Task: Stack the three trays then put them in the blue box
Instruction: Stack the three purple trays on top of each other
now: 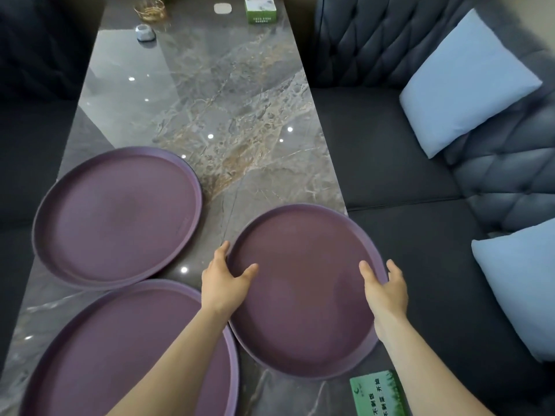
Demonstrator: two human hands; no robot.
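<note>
Three round purple trays lie on a marble table [210, 94]. One tray [117, 217] sits at the left. A second tray [126, 349] lies at the near left, partly under my left forearm. The third tray [303, 295] is at the right, overhanging the table's right edge. My left hand [223, 283] grips its left rim, thumb inside, fingers outside. On its right rim, my right hand [386, 289] holds the same way. No blue box is in view.
A dark tufted sofa [405, 163] wraps the table's right side, with two light blue cushions [462, 85]. A green card [378, 394] lies at the near right corner. At the far end stand a green box [259, 9], a glass bowl [150, 9] and a small grey holder [145, 33].
</note>
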